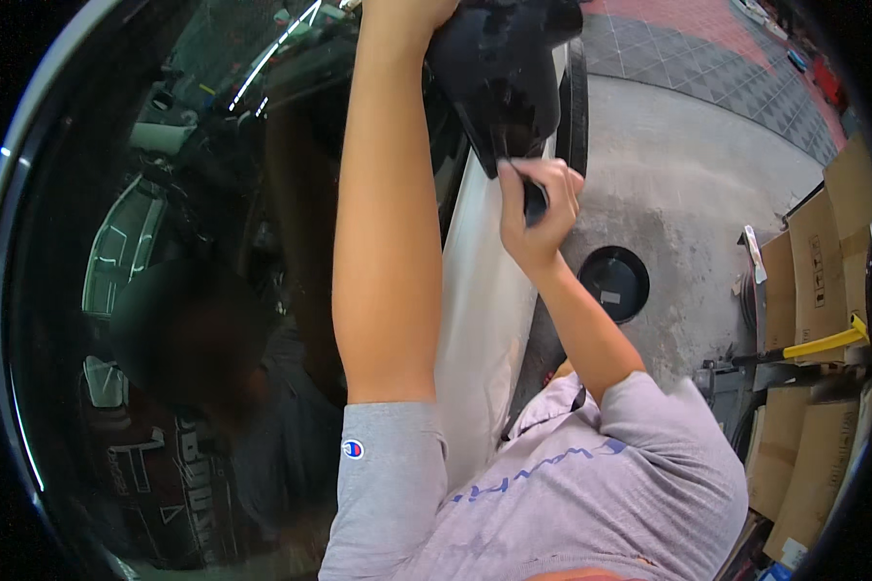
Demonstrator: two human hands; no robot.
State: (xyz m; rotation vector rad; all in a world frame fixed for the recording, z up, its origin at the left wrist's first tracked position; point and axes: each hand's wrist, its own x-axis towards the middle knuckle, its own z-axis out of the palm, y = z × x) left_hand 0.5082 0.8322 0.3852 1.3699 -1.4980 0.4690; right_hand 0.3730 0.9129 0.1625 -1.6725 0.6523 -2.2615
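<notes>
A glossy black piece lies over the edge of the white car body, beside a large dark glass panel. My left hand reaches to the top edge of the view at the black piece, its fingers mostly out of frame. At the piece's lower tip, my right hand is closed in a pinch, thumb and index finger on it, the other fingers curled.
A round black basin sits on the concrete floor at the right. Cardboard boxes and a yellow-handled tool stand along the right side. Grey and red floor tiles lie beyond.
</notes>
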